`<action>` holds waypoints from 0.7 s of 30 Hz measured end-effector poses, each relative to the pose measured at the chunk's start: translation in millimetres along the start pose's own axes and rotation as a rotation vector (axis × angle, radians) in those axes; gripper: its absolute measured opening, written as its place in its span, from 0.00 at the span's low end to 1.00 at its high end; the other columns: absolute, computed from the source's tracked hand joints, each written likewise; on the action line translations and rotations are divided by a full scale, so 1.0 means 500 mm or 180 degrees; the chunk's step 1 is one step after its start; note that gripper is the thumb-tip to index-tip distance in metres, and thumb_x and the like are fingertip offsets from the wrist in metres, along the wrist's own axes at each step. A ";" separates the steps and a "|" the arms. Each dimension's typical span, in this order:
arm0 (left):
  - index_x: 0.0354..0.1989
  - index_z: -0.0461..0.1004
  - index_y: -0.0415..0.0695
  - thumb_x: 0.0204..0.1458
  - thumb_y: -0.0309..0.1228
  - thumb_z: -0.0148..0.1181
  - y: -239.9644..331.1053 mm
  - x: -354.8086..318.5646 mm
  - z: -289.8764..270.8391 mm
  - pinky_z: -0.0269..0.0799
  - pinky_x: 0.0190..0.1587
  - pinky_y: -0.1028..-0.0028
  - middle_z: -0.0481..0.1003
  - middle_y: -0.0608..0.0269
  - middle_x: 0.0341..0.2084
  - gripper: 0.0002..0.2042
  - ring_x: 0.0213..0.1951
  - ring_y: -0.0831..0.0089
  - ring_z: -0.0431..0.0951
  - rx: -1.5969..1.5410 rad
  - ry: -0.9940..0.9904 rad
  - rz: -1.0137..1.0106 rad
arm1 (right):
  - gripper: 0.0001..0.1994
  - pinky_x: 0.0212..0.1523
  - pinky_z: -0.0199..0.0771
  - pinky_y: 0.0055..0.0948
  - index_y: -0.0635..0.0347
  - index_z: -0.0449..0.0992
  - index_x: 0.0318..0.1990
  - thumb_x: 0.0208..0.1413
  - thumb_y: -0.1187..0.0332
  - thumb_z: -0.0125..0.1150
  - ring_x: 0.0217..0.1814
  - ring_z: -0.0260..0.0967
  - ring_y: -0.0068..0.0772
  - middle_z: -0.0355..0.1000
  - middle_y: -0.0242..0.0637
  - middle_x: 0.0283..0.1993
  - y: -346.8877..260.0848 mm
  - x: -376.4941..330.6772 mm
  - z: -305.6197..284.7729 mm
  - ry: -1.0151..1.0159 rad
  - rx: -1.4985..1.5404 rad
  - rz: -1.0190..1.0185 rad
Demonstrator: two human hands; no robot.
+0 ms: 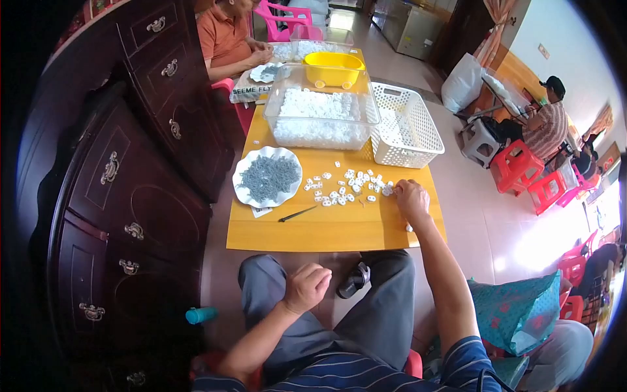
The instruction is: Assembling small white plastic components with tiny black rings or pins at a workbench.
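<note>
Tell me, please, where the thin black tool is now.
In the head view, the thin black tool lies on the table near its front edge, left of centre, just below and right of the scalloped white plate.

Dark cabinet (ornate handles) left; red stools right.

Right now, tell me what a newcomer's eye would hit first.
Probably the yellow, oval plastic tub, beside the far rim of the clear plastic bin heaped with small white pieces. Nearer, at left, comes the scalloped white plate of thin grey pieces, with loose white pieces scattered to its right on the yellow wooden table. The right hand is beside them, near the table's right edge.
</note>
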State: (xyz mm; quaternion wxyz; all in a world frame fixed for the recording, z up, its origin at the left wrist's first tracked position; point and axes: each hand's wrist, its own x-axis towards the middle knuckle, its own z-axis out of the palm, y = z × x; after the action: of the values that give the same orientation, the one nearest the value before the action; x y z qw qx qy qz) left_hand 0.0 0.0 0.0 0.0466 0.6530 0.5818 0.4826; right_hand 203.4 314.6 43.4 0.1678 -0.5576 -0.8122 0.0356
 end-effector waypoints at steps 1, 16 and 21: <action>0.34 0.78 0.44 0.48 0.22 0.68 -0.003 -0.011 0.005 0.78 0.36 0.63 0.78 0.58 0.29 0.06 0.33 0.55 0.81 -0.0027 -0.0008 -0.0032 | 0.09 0.46 0.77 0.46 0.52 0.84 0.39 0.58 0.60 0.65 0.46 0.78 0.50 0.79 0.43 0.42 0.002 0.002 -0.001 -0.0019 0.0039 0.0009; 0.33 0.78 0.43 0.50 0.22 0.67 -0.070 -0.089 0.033 0.77 0.33 0.64 0.79 0.57 0.28 0.05 0.30 0.56 0.81 -0.0248 -0.0127 -0.0334 | 0.09 0.43 0.78 0.45 0.57 0.82 0.37 0.55 0.62 0.67 0.42 0.79 0.49 0.80 0.43 0.38 -0.006 0.010 0.006 -0.0170 0.0125 0.0107; 0.35 0.79 0.41 0.52 0.24 0.68 -0.070 -0.109 0.041 0.77 0.33 0.68 0.80 0.55 0.28 0.05 0.29 0.59 0.83 -0.0289 -0.0172 -0.0570 | 0.08 0.40 0.78 0.44 0.58 0.81 0.37 0.56 0.64 0.66 0.38 0.79 0.52 0.80 0.46 0.34 -0.006 -0.021 -0.006 0.0124 0.0423 -0.0077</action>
State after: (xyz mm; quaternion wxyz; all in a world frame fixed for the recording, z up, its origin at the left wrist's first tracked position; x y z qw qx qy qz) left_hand -3.2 -22.4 -64.3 0.1347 0.6084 0.6140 0.4846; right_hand 204.9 303.5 44.5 0.2206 -0.5360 -0.8113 0.0765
